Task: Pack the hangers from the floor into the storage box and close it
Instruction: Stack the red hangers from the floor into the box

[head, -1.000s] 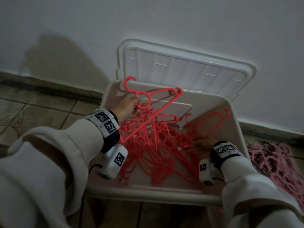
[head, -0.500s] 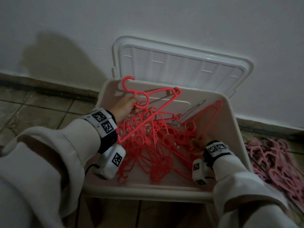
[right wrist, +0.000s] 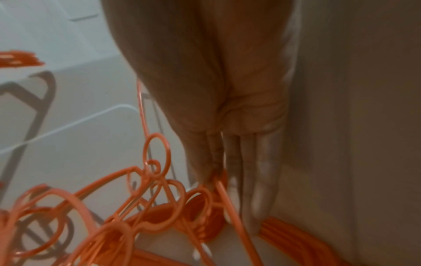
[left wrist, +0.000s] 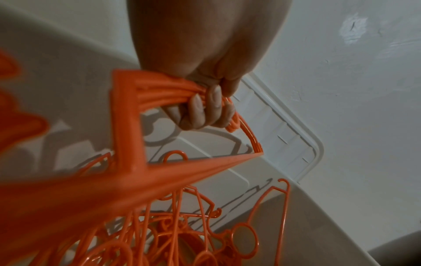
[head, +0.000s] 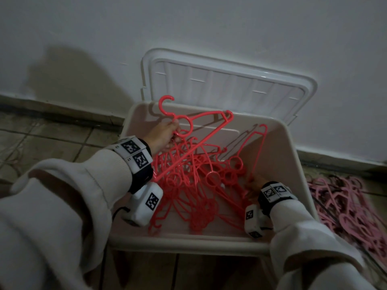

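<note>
Two hands (head: 165, 136) (head: 254, 183) among many red hangers (head: 194, 176), one storage box (head: 293, 164).

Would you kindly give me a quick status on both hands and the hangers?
Left hand grips a red hanger bundle over the storage box. Right hand flat, pressing hangers down. Pink hangers on floor; lid open.

right hand (head: 254, 183) fingertips: buried in hangers (head: 194, 176) | grip: unclear

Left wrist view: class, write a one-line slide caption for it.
Left hand grips a bunch of red hangers above the open storage box, its lid leaning against the wall.
</note>
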Demonstrator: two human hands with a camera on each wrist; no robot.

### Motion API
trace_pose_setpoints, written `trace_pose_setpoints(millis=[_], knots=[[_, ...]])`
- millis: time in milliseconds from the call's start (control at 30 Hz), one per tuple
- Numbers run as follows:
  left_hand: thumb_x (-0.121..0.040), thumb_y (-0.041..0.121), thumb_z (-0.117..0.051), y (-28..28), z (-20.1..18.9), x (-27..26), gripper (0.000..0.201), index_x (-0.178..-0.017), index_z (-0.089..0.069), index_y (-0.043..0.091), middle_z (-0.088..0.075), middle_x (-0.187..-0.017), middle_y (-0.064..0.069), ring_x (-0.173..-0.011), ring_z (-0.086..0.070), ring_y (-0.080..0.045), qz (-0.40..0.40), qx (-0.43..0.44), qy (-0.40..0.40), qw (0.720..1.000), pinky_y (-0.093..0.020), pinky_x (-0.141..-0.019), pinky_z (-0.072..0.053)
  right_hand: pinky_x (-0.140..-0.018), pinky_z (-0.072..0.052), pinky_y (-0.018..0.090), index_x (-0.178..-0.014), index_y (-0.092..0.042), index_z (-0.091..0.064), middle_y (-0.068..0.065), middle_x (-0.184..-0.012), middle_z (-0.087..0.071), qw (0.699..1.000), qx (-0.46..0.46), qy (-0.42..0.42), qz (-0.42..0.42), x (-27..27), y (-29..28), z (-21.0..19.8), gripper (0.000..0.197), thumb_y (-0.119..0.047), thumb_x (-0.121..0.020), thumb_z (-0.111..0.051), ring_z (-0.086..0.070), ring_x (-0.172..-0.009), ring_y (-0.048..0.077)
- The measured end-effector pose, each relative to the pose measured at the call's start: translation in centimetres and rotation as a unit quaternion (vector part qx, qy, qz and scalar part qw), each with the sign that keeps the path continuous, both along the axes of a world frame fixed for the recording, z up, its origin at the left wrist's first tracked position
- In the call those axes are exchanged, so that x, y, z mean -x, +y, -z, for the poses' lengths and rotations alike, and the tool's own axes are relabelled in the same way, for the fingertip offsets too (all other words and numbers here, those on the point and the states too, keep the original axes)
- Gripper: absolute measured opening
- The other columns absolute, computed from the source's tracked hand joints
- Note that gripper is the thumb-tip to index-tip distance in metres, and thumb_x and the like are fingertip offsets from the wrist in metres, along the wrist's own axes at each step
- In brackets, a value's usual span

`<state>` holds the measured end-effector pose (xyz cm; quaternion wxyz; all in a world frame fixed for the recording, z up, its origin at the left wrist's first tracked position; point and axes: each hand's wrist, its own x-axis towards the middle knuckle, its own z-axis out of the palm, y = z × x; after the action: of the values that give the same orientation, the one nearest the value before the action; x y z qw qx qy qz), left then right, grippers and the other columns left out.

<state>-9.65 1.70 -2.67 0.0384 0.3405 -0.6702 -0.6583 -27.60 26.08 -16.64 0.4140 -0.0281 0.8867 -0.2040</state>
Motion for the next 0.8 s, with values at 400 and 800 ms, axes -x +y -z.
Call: trace_pose_setpoints(millis=[400, 800], knots=[[-0.102, 0.027, -0.030, 0.4, -0.1, -0.3, 0.035, -0.070, -0.040, 0.016, -0.042, -0.034, 0.007, -0.025, -0.026, -0.002, 0.003, 0.009, 0.003, 1.000, -0.012, -0.033, -0.018, -0.094, -0.039, 0.030, -0.124, 0.001, -0.052, 0.017, -0.130, -0.055, 0.965, -0.129, 0.113, -0.196, -1.9, -2.6, -4.9, 0.033, -0.013, -0.096, -0.044, -0.052, -0.119, 0.028], [-0.102, 0.026, -0.030, 0.5, -0.1, 0.1, 0.032, -0.074, -0.043, 0.016, -0.043, -0.039, 0.007, -0.026, -0.029, -0.002, -0.004, 0.031, 0.006, 0.999, -0.012, -0.031, -0.021, -0.081, -0.054, 0.043, -0.134, -0.013, -0.037, 0.018, -0.095, -0.061, 0.966, 0.129, 0.169, -0.144, -2.0, -2.4, -7.2, 0.046, 0.003, -0.090, -0.036, -0.064, -0.084, 0.033]])
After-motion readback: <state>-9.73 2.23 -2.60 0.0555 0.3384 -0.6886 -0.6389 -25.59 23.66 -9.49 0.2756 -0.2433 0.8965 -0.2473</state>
